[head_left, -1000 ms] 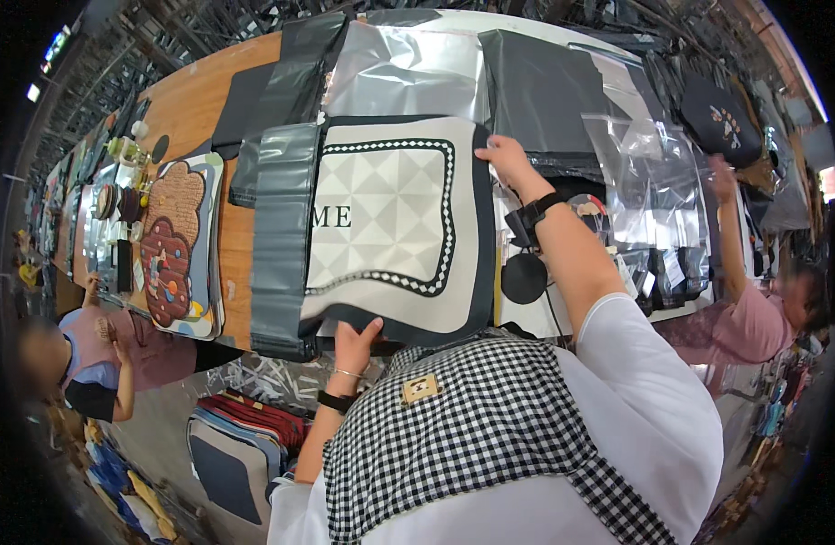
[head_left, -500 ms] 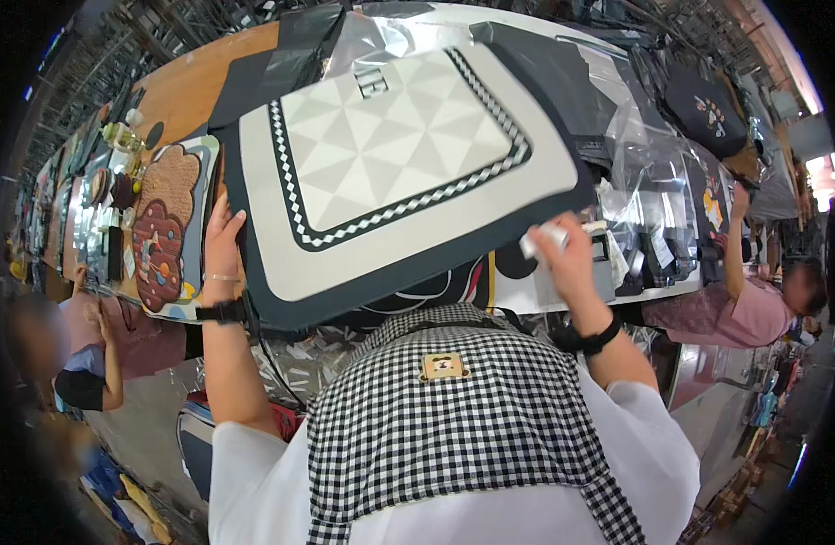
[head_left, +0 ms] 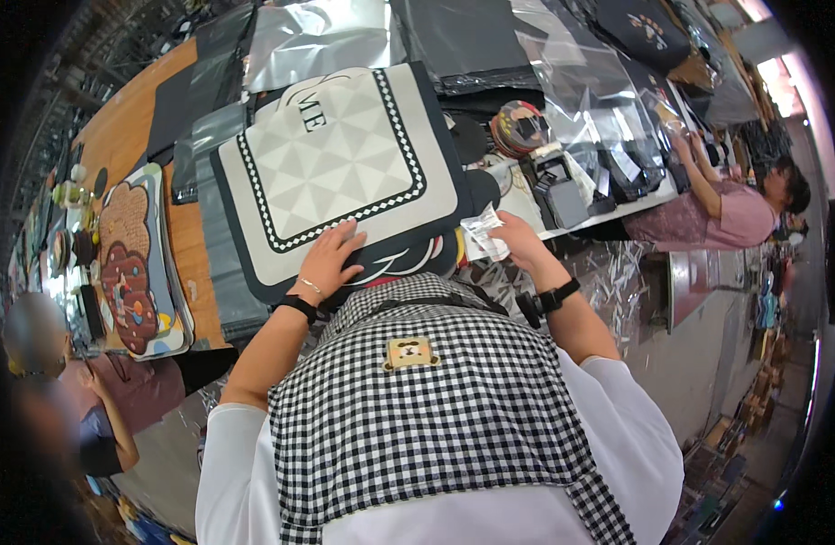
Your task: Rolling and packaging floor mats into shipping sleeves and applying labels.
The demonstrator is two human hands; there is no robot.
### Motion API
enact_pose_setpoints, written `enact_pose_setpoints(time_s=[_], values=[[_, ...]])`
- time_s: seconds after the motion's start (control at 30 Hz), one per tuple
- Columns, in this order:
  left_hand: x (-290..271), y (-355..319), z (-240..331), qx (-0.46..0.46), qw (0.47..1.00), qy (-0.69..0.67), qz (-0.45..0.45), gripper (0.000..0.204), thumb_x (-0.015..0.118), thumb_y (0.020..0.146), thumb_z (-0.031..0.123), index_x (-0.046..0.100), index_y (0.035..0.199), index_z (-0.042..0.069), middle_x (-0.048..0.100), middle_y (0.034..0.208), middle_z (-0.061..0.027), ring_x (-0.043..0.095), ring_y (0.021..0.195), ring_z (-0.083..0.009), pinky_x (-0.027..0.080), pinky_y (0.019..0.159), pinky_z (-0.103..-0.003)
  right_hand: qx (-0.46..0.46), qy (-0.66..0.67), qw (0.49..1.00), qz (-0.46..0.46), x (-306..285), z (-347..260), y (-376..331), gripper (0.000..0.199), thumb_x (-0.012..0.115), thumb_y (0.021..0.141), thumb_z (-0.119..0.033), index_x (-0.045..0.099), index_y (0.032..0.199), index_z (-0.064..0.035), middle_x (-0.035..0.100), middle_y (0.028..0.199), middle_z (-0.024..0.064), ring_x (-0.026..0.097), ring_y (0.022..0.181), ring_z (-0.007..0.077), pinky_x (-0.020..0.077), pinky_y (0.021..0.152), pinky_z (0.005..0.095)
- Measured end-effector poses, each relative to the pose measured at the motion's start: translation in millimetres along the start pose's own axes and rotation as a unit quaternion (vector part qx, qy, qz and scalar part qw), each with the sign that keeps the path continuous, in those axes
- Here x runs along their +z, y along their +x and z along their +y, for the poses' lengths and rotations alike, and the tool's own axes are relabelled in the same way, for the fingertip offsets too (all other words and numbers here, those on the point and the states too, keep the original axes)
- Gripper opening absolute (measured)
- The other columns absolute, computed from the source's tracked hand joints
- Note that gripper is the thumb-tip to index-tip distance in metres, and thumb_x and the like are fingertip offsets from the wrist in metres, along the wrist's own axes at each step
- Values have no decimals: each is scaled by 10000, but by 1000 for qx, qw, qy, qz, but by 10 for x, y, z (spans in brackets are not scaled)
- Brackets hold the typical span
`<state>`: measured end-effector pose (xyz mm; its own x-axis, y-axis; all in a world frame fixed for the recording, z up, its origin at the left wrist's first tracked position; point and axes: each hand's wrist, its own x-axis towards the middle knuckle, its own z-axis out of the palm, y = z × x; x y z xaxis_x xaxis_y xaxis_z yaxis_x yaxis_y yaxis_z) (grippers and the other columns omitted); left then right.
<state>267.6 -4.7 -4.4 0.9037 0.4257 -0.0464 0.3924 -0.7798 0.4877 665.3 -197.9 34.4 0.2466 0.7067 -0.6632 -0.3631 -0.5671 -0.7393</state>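
A cream, grey and black mat with a diamond-patterned border lies on the table in front of me. My left hand rests on its near edge, fingers spread and holding nothing. Beneath it, the edges of other mats with white and red curves peep out. Just past the mat's right corner, my right hand pinches a crumpled white slip of paper. I cannot read whether the slip is one piece or several.
Grey plastic bags and a clear bag cover the table's far side. Brown shaped mats lie stacked at left. A grey box and a round patterned pile stand at right. Co-workers in pink are on both sides.
The mat, lifted and tilted in my hands before, now lies flat on the pile. My left hand has shifted from its left side to its near edge; my right hand has left the mat.
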Motion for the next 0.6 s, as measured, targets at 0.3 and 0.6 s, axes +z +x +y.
enact_pose_setpoints(time_s=[0.3, 0.6], values=[[-208, 12, 28, 22, 999, 15, -37, 697, 848, 848, 252, 573, 1482, 160, 455, 1662, -104, 468, 1515, -317, 461, 1215, -416, -3, 43, 989, 142, -555, 599, 535, 459, 734, 933, -97, 606, 1334, 86, 731, 1198, 194, 734, 1027, 285, 602, 845, 399], [-323, -5, 56, 10, 997, -2, -74, 670, 856, 848, 159, 583, 1460, 135, 446, 1672, -114, 428, 1551, -324, 494, 1177, -418, -155, -226, 934, 231, -903, 621, 407, 304, 731, 956, -140, 722, 1237, -24, 745, 1209, 188, 722, 1108, 277, 557, 935, 393]])
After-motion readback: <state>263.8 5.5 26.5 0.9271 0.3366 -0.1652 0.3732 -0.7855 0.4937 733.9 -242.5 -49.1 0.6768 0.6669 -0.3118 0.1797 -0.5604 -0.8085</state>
